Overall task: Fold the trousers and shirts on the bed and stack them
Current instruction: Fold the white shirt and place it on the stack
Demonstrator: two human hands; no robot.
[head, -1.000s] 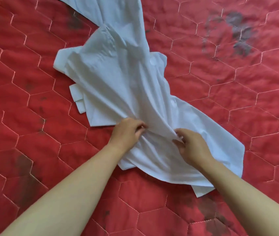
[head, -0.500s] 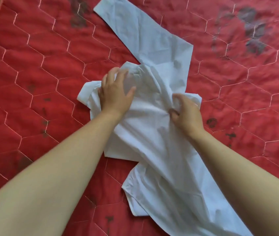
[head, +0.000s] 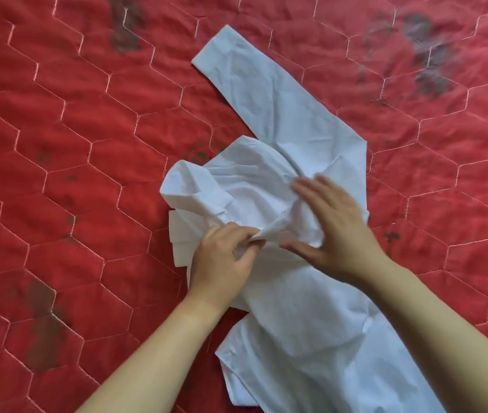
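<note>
One shirt (head: 281, 120), left hand (head: 224, 260) pinching, right (head: 335, 231) flat

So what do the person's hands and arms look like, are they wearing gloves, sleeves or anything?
Both are bare. The left hand and right hand wear no gloves, and no ring shows. The forearms are uncovered from wrist to picture edge: no sleeve, watch or bracelet. The right hand's fingertips are blurred, so fine detail there is unclear.
</note>
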